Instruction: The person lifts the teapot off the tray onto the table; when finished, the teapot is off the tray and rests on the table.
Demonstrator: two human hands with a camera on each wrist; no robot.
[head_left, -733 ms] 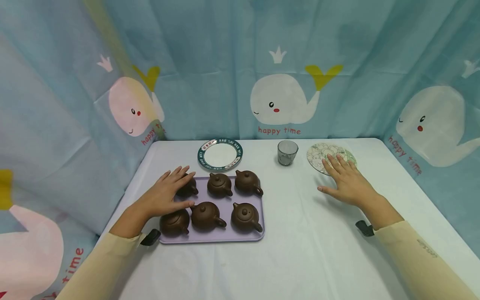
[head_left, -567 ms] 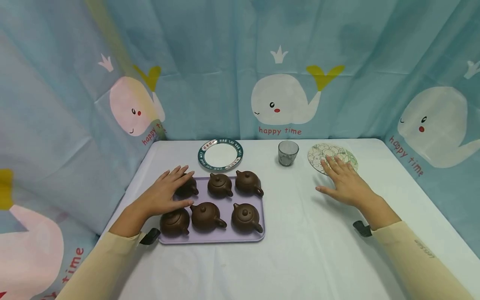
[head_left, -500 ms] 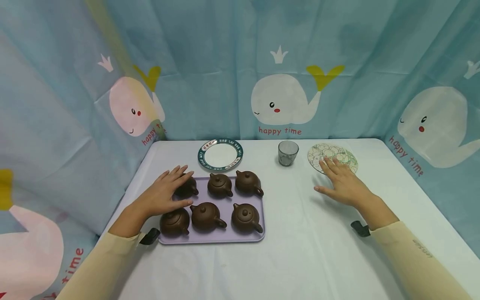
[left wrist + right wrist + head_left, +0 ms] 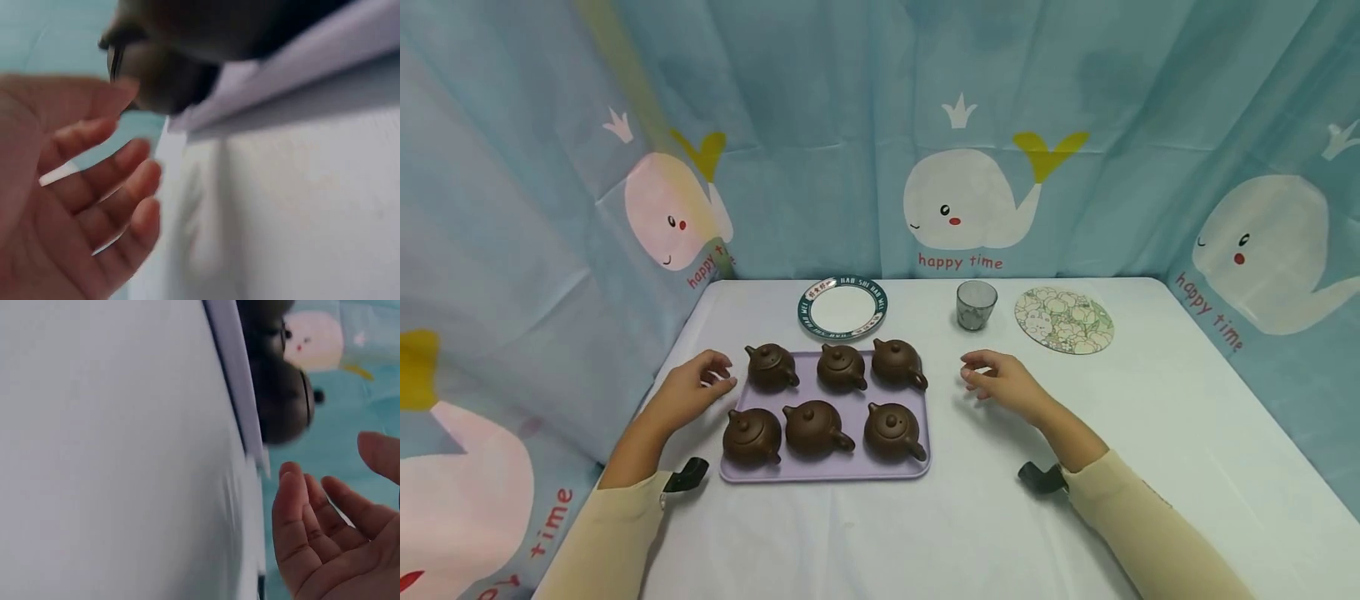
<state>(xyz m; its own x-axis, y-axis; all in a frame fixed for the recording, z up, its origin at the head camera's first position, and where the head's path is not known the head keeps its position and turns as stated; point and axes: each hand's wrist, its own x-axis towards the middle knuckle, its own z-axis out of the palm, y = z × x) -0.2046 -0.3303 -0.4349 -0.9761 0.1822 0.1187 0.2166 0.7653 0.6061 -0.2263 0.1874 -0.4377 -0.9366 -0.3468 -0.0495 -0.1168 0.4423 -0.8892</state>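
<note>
Now left hand point(image 4: 694, 390) and right hand point(image 4: 1009, 385) near the purple tray point(image 4: 826, 472), once-spread fingers point(image 4: 144, 181) loosely curved and empty.

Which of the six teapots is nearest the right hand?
The far-row teapot at the right end of the purple tray. It sits closest to the right hand; the others are farther left or in the near row.

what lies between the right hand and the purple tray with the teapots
Nothing but bare white tablecloth shows between the right hand and the purple tray; the head view shows that gap.
</note>
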